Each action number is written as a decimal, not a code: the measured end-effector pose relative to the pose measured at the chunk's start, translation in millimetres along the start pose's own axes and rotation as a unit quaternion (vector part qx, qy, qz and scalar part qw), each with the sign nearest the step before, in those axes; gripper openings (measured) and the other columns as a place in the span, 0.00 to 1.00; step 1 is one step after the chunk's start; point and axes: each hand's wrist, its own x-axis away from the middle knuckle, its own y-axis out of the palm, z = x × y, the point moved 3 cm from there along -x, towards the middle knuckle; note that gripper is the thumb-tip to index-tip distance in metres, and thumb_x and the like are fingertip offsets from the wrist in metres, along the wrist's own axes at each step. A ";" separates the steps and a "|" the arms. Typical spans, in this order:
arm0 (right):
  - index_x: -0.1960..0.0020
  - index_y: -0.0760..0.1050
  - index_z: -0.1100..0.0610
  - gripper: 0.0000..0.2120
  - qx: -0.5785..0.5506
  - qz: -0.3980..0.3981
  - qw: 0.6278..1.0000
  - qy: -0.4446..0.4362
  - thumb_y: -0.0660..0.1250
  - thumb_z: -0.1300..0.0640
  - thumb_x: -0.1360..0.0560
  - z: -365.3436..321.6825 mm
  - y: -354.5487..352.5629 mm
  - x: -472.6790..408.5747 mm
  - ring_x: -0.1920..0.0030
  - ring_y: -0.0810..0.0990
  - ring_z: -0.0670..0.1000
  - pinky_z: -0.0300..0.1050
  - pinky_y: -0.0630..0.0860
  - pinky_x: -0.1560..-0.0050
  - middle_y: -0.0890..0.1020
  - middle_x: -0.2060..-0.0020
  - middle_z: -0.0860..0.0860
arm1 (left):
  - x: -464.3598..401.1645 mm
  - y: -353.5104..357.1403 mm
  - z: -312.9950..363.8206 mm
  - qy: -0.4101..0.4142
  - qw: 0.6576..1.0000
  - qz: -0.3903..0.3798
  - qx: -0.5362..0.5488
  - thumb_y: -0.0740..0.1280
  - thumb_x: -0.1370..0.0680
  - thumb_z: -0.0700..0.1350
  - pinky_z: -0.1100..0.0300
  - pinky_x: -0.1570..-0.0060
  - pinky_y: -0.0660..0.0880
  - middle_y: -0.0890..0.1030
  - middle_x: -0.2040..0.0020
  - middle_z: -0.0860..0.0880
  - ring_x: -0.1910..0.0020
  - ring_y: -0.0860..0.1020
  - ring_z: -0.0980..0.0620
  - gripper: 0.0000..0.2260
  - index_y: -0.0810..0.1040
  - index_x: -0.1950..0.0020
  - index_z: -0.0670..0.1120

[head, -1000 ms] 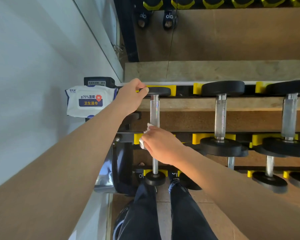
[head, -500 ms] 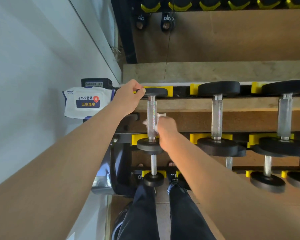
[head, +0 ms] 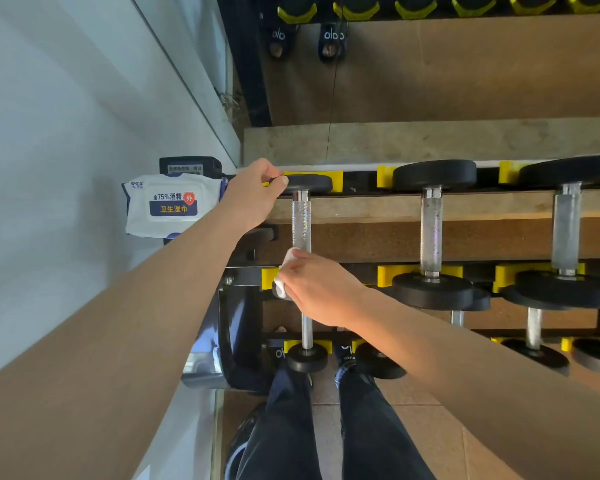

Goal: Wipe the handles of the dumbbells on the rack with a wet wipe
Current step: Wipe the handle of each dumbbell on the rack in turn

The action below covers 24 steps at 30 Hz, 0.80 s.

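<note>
On the rack's left end, left hand (head: 253,195) gripping dumbbell (head: 301,216) plate, right hand (head: 321,289) pinching wet wipe (head: 284,271) around handle

Dumbbells (head: 432,230), black round heads with knurled silver handles, lie crosswise in yellow cradles on the tiered rack (head: 413,209). Wet wipe (head: 286,271): white, crumpled, wrapped against the near end of the leftmost dumbbell's handle (head: 301,223).

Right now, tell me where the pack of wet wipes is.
In the head view, the pack of wet wipes sits at the rack's left end, against the white wall, just left of the left hand gripping the leftmost dumbbell's far plate.
</note>
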 end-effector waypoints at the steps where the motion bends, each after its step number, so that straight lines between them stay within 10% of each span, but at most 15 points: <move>1: 0.48 0.77 0.55 0.10 -0.020 0.004 1.000 0.006 0.58 0.55 0.20 1.2 -0.6 3.6 0.51 0.78 0.49 0.44 0.76 0.41 0.80 0.55 0.51 | -0.4 0.2 0.5 0.002 1.000 0.002 0.001 0.60 0.17 0.52 0.54 0.43 0.73 0.76 0.40 0.53 0.43 0.75 0.50 0.12 0.74 0.36 0.49; 6: 0.46 0.74 0.56 0.13 -0.058 0.024 0.985 0.159 0.53 0.54 0.18 18.7 -18.7 32.2 0.65 0.78 0.48 0.46 0.78 0.63 0.78 0.62 0.50 | 0.4 2.2 0.1 0.007 1.000 0.004 0.005 0.60 0.16 0.51 0.57 0.46 0.68 0.77 0.37 0.50 0.43 0.73 0.52 0.12 0.73 0.35 0.48; 9: 0.46 0.72 0.58 0.11 -0.172 0.118 0.882 0.424 0.52 0.56 0.17 42.3 -19.3 37.9 0.67 0.78 0.47 0.43 0.75 0.69 0.78 0.64 0.49 | 2.0 2.5 -0.5 0.005 1.000 0.002 0.005 0.59 0.16 0.51 0.57 0.44 0.70 0.76 0.35 0.50 0.43 0.72 0.54 0.13 0.72 0.34 0.48; 16: 0.42 0.75 0.61 0.14 -0.386 0.116 0.735 0.545 0.53 0.55 0.17 -2.3 3.1 9.6 0.50 0.80 0.52 0.42 0.73 0.56 0.80 0.50 0.53 | 4.4 3.3 2.1 -0.002 1.000 0.007 -0.007 0.59 0.16 0.51 0.57 0.44 0.70 0.75 0.34 0.49 0.41 0.72 0.53 0.14 0.71 0.32 0.48; 18: 0.39 0.75 0.61 0.14 -0.468 0.105 0.666 0.571 0.54 0.57 0.17 9.4 -4.5 18.1 0.49 0.79 0.52 0.42 0.73 0.53 0.80 0.48 0.54 | 4.4 2.9 3.9 0.000 1.000 0.006 -0.020 0.59 0.16 0.51 0.54 0.44 0.73 0.76 0.36 0.48 0.43 0.74 0.51 0.14 0.71 0.32 0.48; 21: 0.35 0.71 0.59 0.13 -0.680 0.190 0.468 0.532 0.60 0.62 0.19 36.0 -34.9 45.3 0.41 0.78 0.56 0.47 0.77 0.41 0.78 0.41 0.58 | 3.6 2.6 11.9 -0.001 0.996 0.016 -0.084 0.57 0.15 0.49 0.50 0.48 0.75 0.78 0.41 0.45 0.49 0.76 0.47 0.13 0.73 0.34 0.47; 24: 0.33 0.70 0.66 0.17 -0.695 0.315 0.400 0.507 0.60 0.62 0.20 73.5 -70.2 87.0 0.39 0.77 0.62 0.52 0.76 0.40 0.73 0.34 0.66 | 6.4 11.5 36.6 0.034 0.989 0.052 -0.134 0.58 0.16 0.45 0.48 0.47 0.74 0.78 0.40 0.41 0.48 0.77 0.44 0.13 0.72 0.32 0.45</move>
